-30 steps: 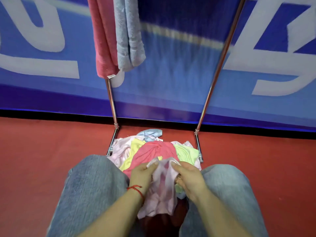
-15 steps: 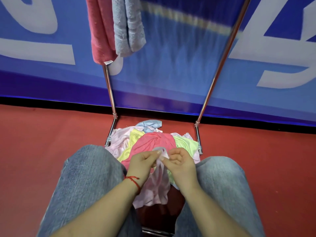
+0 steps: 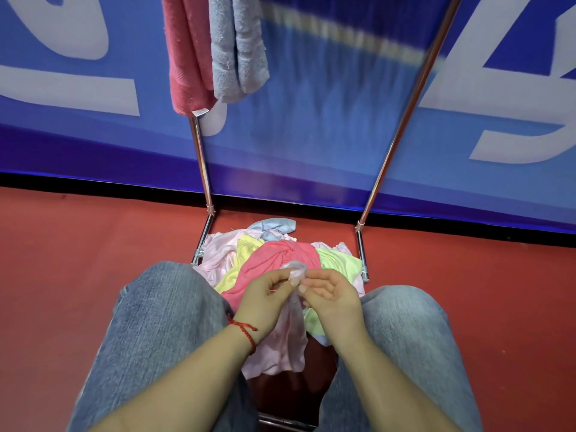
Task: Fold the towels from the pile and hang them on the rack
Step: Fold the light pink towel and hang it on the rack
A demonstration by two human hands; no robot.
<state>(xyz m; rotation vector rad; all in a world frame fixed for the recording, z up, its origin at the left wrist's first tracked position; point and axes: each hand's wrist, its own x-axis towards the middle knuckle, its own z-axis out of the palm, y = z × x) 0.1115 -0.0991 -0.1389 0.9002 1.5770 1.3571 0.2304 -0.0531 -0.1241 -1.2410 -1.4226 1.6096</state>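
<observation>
Pale pink cloth, the towel (image 3: 285, 341) now being worked, is pinched at one top corner between both hands, and that is what has changed: a second ago the two hands were set apart along its upper edge with a span of cloth stretched between them, while now they have been brought together until the fingertips nearly meet on a single bunched corner. The left hand (image 3: 265, 302) is closed on that corner with thumb and forefinger, and the right hand (image 3: 330, 302) is closed on the same spot from the other side, its remaining fingers loosely curled. The rest of the towel is left hanging below the hands, between the knees, unfolded and crumpled.

From this it may be judged that an edge or corner is being sought, so that the towel can be spread and folded; the fold itself is not yet begun.

The pile (image 3: 280, 254) is seen just beyond the hands, on the red floor (image 3: 93, 260) between the lower bars of the rack (image 3: 402, 113): a coral towel on top, with yellow, green, pink and light blue ones around it. Well above the pile, on the left of the rack, a pink hung towel (image 3: 187, 57) and a grey-blue hung towel (image 3: 237, 48) are draped side by side, touching. Much of the pile remains to be done.
</observation>
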